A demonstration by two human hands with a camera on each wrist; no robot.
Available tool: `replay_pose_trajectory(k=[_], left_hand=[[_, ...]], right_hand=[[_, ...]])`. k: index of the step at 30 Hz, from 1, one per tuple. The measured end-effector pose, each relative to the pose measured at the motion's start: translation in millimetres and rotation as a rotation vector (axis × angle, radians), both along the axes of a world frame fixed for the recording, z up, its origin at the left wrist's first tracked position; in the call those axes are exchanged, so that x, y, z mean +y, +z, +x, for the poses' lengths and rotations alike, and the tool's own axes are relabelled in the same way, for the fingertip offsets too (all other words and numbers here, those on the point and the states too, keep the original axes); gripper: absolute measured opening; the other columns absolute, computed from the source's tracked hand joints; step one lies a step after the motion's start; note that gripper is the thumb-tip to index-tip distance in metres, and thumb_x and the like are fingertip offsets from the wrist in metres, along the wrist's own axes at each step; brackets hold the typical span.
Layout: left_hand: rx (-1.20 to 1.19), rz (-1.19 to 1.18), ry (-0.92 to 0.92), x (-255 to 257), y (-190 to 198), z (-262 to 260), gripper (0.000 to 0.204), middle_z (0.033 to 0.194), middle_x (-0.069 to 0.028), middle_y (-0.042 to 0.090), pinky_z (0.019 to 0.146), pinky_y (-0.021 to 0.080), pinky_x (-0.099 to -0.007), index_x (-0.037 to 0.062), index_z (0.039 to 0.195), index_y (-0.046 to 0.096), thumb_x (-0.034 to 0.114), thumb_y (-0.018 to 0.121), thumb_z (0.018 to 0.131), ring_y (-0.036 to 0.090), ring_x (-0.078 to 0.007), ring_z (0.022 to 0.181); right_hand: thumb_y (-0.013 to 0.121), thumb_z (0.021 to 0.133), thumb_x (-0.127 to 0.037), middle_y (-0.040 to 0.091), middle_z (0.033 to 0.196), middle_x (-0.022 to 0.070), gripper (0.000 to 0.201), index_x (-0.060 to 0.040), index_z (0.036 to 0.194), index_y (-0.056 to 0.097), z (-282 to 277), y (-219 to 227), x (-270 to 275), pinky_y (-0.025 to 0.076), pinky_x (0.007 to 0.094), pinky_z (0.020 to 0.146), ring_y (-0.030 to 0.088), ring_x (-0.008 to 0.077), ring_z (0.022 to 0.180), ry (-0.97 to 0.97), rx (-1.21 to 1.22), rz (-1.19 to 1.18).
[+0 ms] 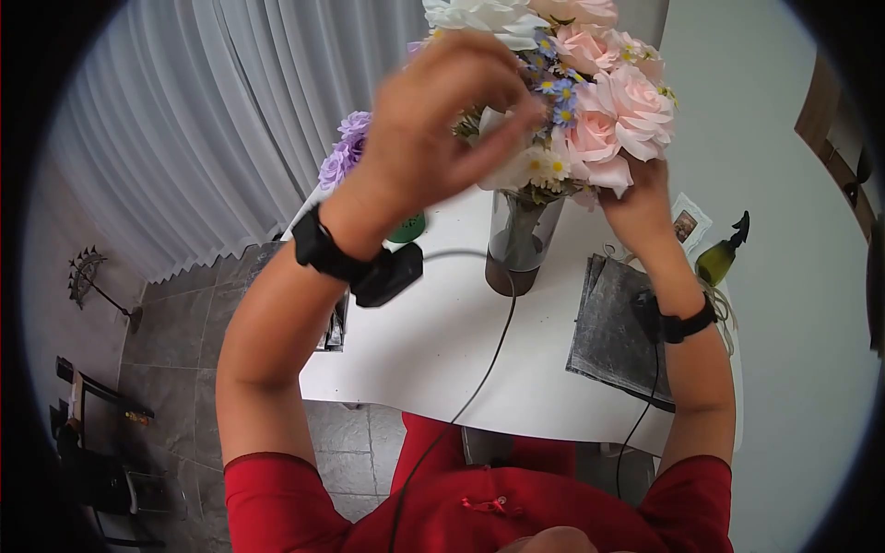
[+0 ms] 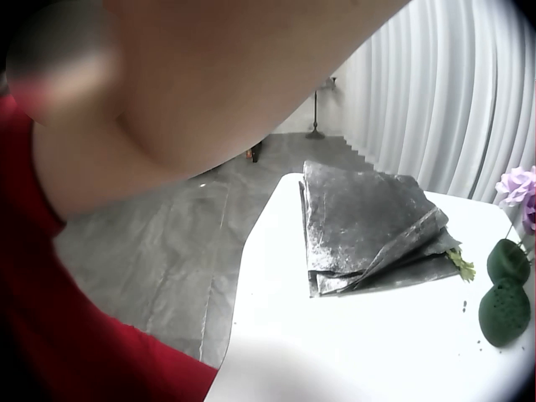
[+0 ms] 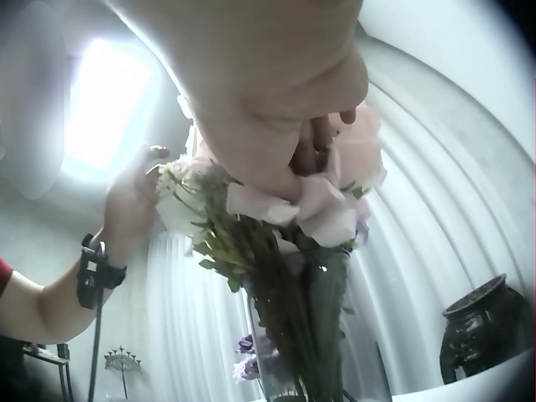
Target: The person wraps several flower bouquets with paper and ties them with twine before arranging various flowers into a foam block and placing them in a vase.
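Observation:
A bouquet of artificial flowers stands in a clear glass vase (image 1: 513, 274) with a dark lower band. Pale pink roses (image 1: 636, 101) fill its right side, small blue flowers (image 1: 562, 97) the middle, and a white flower (image 1: 484, 17) the top left. Raised at the bouquet's left side is my left hand (image 1: 419, 124), blurred, its fingers loosely bent with a gap to the thumb and nothing held. From the right, my right hand (image 1: 643, 207) reaches in under the pink roses. In the right wrist view its thumb and curled fingers (image 3: 311, 149) grip among the petals, fingertips partly hidden.
Dark grey folded sheets (image 1: 622, 323) lie on the white table (image 1: 415, 359), with another stack (image 2: 368, 218) at its left. Purple flowers (image 1: 346, 152) and a green foam-like piece (image 2: 505, 311) are beyond. A green bird-shaped ornament (image 1: 719, 263) stands right. A cable (image 1: 498, 355) crosses the table.

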State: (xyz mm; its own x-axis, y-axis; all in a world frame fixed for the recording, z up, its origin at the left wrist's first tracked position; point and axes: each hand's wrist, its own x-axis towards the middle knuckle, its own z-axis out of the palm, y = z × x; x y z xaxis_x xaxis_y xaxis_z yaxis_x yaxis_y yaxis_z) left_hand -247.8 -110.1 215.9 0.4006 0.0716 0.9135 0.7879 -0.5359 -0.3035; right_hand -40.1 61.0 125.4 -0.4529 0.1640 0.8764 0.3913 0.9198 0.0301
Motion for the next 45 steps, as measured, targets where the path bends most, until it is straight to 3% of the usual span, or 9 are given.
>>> replay_pose_trajectory(k=[4, 6, 10, 17, 22, 25, 30, 34, 45], left_hand=[[-0.19, 0.155, 0.339, 14, 39, -26, 0.056, 0.138, -0.0183, 0.039, 0.101, 0.041, -0.0447, 0.0081, 0.136, 0.043, 0.033, 0.063, 0.09, 0.044, -0.0302, 0.124], [-0.672, -0.442, 0.133, 18, 46, -17, 0.048, 0.126, -0.0198, 0.051, 0.093, 0.047, -0.0418, 0.0027, 0.126, 0.051, 0.029, 0.064, 0.088, 0.051, -0.0294, 0.117], [-0.747, -0.617, 0.028, 16, 36, -1, 0.023, 0.096, -0.0122, 0.064, 0.08, 0.05, -0.0341, 0.001, 0.102, 0.06, 0.014, 0.066, 0.084, 0.062, -0.0234, 0.092], [-0.355, 0.033, 0.239, 17, 30, -4, 0.014, 0.08, -0.0102, 0.059, 0.068, 0.046, -0.033, -0.0003, 0.083, 0.061, 0.008, 0.071, 0.078, 0.057, -0.0208, 0.077], [-0.317, -0.163, 0.254, 16, -1, 0, 0.058, 0.126, -0.0167, 0.052, 0.1, 0.042, -0.0388, 0.007, 0.129, 0.052, 0.031, 0.074, 0.08, 0.051, -0.0333, 0.117], [-0.327, 0.159, 0.117, 2, -31, -18, 0.054, 0.122, -0.0128, 0.054, 0.096, 0.042, -0.0354, 0.0029, 0.123, 0.054, 0.012, 0.078, 0.076, 0.054, -0.0262, 0.112], [-0.79, -0.443, 0.127, 18, -184, -32, 0.101, 0.142, -0.0197, 0.037, 0.109, 0.031, -0.0398, -0.0012, 0.145, 0.022, 0.022, 0.084, 0.07, 0.039, -0.031, 0.131], [-0.913, -0.965, -0.04, 50, -278, 4, 0.117, 0.144, -0.0225, 0.032, 0.11, 0.031, -0.0381, -0.0024, 0.148, 0.008, 0.024, 0.088, 0.066, 0.034, -0.0325, 0.134], [-0.918, -0.682, 0.141, 64, -309, 53, 0.091, 0.135, -0.0226, 0.041, 0.107, 0.035, -0.0387, -0.0049, 0.143, 0.023, 0.003, 0.076, 0.069, 0.043, -0.0361, 0.125]], right_hand=[[0.069, 0.066, -0.007, 0.062, 0.094, 0.0084, 0.033, -0.0071, 0.099, 0.064, 7, 58, -38, 0.038, 0.0438, 0.089, 0.056, 0.0296, 0.099, 0.252, 0.362, -0.006], [0.07, 0.066, -0.008, 0.062, 0.091, 0.008, 0.032, -0.0069, 0.097, 0.064, 2, 82, -59, 0.038, 0.0433, 0.09, 0.056, 0.0285, 0.098, 0.354, 0.411, 0.084], [0.07, 0.066, -0.005, 0.062, 0.086, 0.0063, 0.024, -0.0079, 0.089, 0.065, -18, 91, -60, 0.037, 0.0434, 0.096, 0.057, 0.0249, 0.095, 0.043, -0.07, 0.328], [0.067, 0.069, -0.002, 0.064, 0.088, 0.004, 0.024, -0.0068, 0.093, 0.066, -24, 90, -33, 0.033, 0.0449, 0.104, 0.058, 0.0231, 0.097, 0.039, -0.046, 0.394], [0.063, 0.073, 0.0, 0.065, 0.1, 0.0056, 0.028, -0.0074, 0.1, 0.064, -14, 76, -34, 0.029, 0.0475, 0.11, 0.056, 0.0243, 0.111, 0.099, -0.012, 0.385], [0.064, 0.074, -0.002, 0.065, 0.095, 0.0072, 0.03, -0.0042, 0.104, 0.064, 9, 61, -39, 0.037, 0.0402, 0.1, 0.058, 0.0258, 0.1, 0.28, 0.341, 0.389], [0.06, 0.082, -0.003, 0.052, 0.128, 0.0121, 0.05, -0.002, 0.13, 0.046, 16, -74, -33, 0.042, 0.033, 0.097, 0.051, 0.0203, 0.112, 0.409, 0.566, -0.692], [0.069, 0.079, -0.015, 0.043, 0.135, 0.0155, 0.074, -0.0003, 0.139, 0.031, -22, -169, -48, 0.045, 0.0399, 0.096, 0.048, 0.0265, 0.12, 0.252, 0.25, -1.176], [0.071, 0.082, -0.014, 0.039, 0.142, 0.0197, 0.075, 0.0, 0.14, 0.026, -54, -199, -18, 0.042, 0.0394, 0.101, 0.047, 0.0341, 0.124, 0.337, 0.31, -1.075]])
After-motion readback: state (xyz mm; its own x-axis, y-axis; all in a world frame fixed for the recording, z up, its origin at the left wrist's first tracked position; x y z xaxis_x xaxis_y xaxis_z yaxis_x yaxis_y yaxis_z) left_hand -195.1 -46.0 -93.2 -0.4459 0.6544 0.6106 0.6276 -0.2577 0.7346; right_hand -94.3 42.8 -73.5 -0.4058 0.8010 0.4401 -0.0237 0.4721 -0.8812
